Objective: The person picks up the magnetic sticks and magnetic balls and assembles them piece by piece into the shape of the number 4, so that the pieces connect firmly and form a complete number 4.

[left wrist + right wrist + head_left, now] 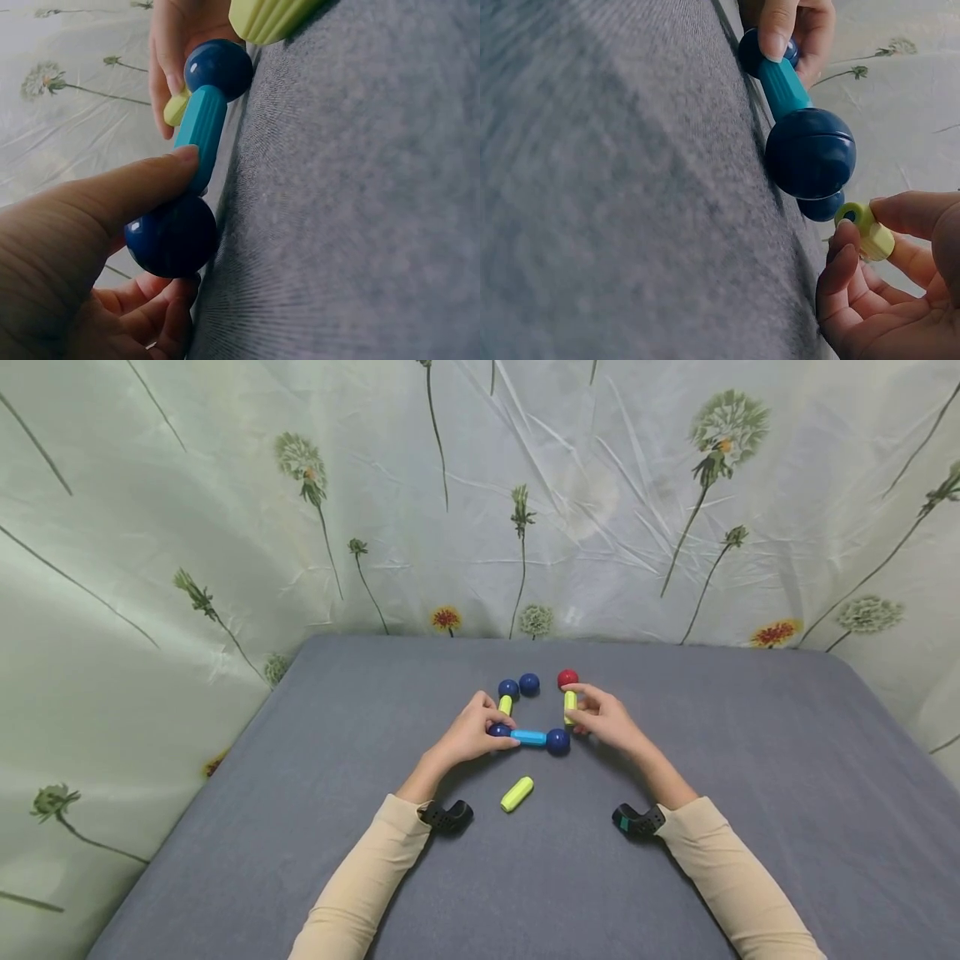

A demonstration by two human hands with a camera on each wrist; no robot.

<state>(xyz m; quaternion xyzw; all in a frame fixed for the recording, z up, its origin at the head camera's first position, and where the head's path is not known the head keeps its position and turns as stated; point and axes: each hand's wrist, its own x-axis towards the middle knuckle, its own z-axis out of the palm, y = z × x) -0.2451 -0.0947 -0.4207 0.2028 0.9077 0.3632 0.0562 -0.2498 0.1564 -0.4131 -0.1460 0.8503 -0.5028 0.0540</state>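
Stubby lime plastic rod (571, 708) was pinched in the right hand (609, 722), pretty much end-on to the shiny navy ball (558, 742) on the sky-blue plastic rod (531, 738) gripped by the left hand (471, 732).

You work in a curtained-off space, home or studio unclear, where dandelion-print drapes (450, 568) (glossy, creased) hang behind and beside a grey, cloth-covered tabletop (570, 885).

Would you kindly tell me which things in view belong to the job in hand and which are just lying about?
Seemingly in the job: light-blue rod, dark-blue balls at its ends, yellow rod in the right grip, left yellow rod, far-left ball.

Lying about, perhaps spares: near yellow rod, other far blue ball; red ball unclear.
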